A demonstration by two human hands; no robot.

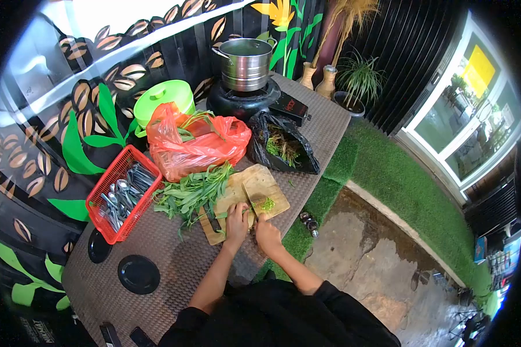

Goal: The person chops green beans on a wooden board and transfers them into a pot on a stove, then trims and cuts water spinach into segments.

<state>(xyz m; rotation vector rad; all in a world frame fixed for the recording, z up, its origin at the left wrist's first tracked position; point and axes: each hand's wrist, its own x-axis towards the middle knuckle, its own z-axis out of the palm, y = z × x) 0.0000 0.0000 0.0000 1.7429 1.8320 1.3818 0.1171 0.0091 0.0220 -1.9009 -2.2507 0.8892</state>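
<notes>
My right hand is wrapped round the handle of a knife, whose blade stands on a wooden cutting board. Beside it, my left hand is closed on green stems at the board's near left part. Chopped green pieces lie just right of the blade. A heap of leafy greens spreads from the board's left edge over the table. Behind the greens sits a red plastic bag with more stems on top.
A red basket of cutlery stands left, near two black plates. Behind are a green lidded container, a steel pot on a stove and an open black bag. The table's right edge borders the board area.
</notes>
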